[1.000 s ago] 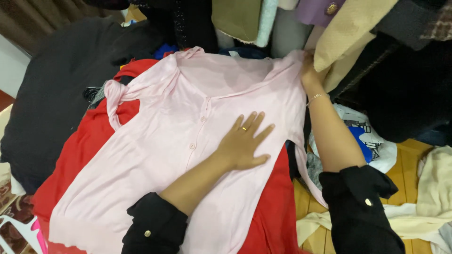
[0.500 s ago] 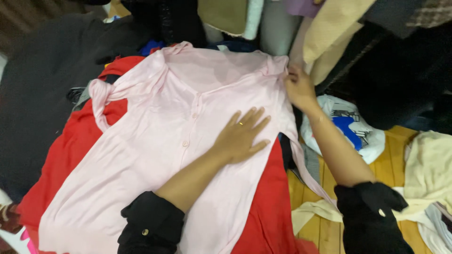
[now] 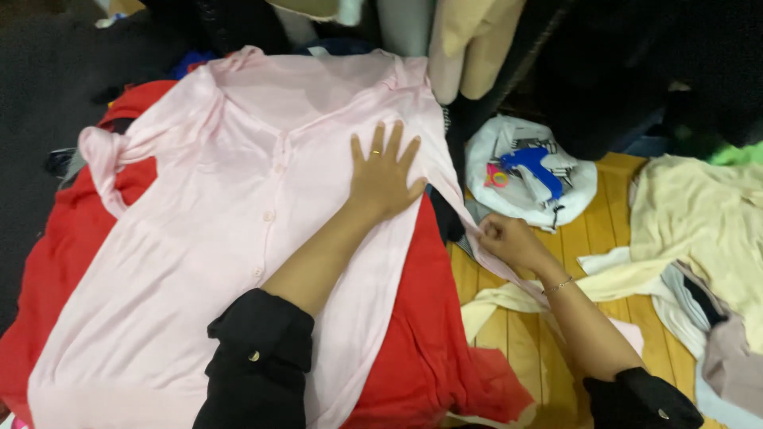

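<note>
The pink shirt [image 3: 214, 230] lies spread flat over a red garment [image 3: 413, 334]. The left hand [image 3: 384, 173] presses it, fingers spread; the right hand [image 3: 509, 241] pinches its right sleeve edge. The fabric appears thin, light and limp: grip at seams or hems. A white printed bag [image 3: 531, 171] and cream cloth [image 3: 699, 222] crowd the wooden floor [image 3: 509, 334].

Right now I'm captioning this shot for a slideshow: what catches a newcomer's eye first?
A pale pink buttoned shirt lies spread flat across a bright red garment, filling the left and centre. The left hand presses flat on its chest, while the right hand pinches the shirt's right edge above the yellow wooden floor.
</note>
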